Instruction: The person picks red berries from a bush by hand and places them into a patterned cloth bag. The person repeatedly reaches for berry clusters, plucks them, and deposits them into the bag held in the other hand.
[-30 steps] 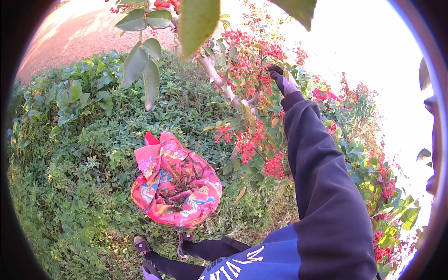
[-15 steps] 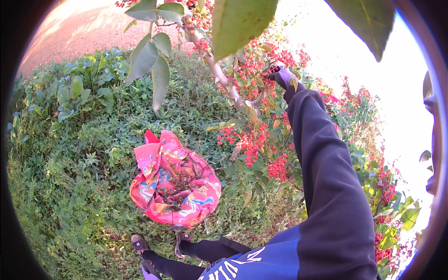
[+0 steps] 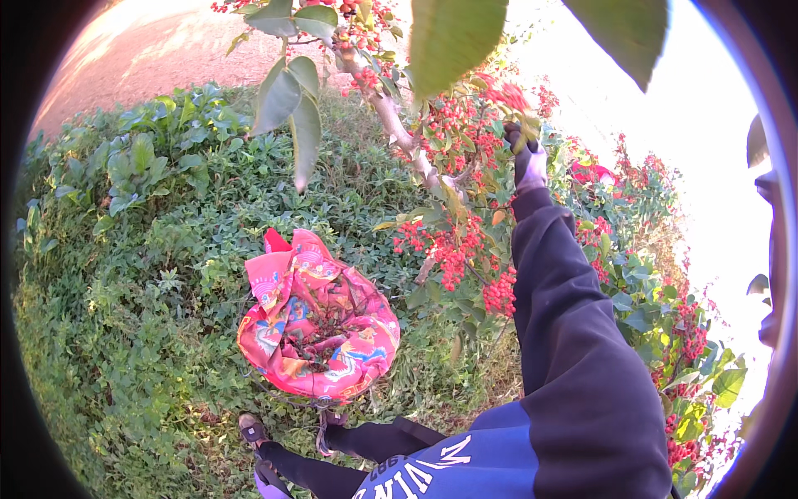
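Note:
My right hand [image 3: 525, 158], in a dark and purple glove, is raised among the branches of a shrub with red, peppercorn-like berries. Its fingers are closed around the base of a red berry cluster [image 3: 505, 94], blurred by motion, with leaves beside it. Left of the hand runs a pale, thorny branch [image 3: 391, 121]. More berry clusters [image 3: 453, 258] hang below, next to my dark sleeve. Lower left of the shrub, a round container lined with pink patterned cloth [image 3: 378, 353] holds dark reddish picked clusters [image 3: 320, 333]. My left hand is out of view.
Large leaves [image 3: 457, 46] hang close in front at the top. Low green plants [image 3: 158, 274] cover the ground, with bare reddish soil [image 3: 166, 58] beyond. My shoes [image 3: 252, 428] stand near the container. Further berry branches [image 3: 686, 333] reach down the right side.
My right hand has shifted right and slightly down, and the wrist has turned upright. The berry cluster and leaves by it have moved. The whole view has shifted a little.

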`<state>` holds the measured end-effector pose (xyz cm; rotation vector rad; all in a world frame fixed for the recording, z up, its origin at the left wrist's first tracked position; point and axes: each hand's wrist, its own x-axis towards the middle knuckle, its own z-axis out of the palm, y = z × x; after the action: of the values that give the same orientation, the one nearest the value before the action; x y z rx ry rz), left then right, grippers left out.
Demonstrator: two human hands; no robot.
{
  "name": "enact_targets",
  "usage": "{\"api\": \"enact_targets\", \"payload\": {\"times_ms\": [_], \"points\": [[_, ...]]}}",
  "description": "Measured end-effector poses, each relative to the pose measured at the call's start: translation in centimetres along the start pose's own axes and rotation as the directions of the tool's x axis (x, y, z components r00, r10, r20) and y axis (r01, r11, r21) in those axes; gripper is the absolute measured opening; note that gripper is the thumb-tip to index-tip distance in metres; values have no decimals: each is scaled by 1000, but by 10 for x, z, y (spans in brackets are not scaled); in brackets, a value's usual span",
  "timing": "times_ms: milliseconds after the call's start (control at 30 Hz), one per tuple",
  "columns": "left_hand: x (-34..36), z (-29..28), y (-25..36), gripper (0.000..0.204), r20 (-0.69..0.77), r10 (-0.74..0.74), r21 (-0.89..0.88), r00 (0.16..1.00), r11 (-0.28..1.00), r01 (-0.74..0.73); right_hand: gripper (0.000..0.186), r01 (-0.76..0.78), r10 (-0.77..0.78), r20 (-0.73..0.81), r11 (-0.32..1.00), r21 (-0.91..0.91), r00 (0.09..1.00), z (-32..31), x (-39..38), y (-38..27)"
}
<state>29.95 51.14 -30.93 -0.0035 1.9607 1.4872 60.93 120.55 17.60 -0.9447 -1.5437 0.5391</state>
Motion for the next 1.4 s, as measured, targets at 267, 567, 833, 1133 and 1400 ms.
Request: {"api": "enact_targets", "payload": {"times_ms": [267, 567, 833, 1133, 1400], "points": [[7, 5, 9, 43, 69, 29, -60, 997, 998, -25, 47, -166, 197, 476, 980, -106, 857, 55, -58, -23], [-13, -8, 28, 45, -16, 48, 17, 999, 999, -47, 22, -340, 390, 251, 915, -219, 886, 65, -52, -40], [-11, -12, 8, 45, -31, 3, -48, 1000, 999, -4, 34, -46, -10, 343, 987, 154, 939, 53, -71, -113], [-8, -5, 26, 37, 44, 11, -68, 999, 998, -8, 32, -122, 254, 535, 955, -271, 806, 108, -11, -122], [-15, -5, 23, 37, -97, -16, -162, 995, 987, 0, 22, -52, 54, 495, 998, -19, 867, 87, 20, -95]]}}
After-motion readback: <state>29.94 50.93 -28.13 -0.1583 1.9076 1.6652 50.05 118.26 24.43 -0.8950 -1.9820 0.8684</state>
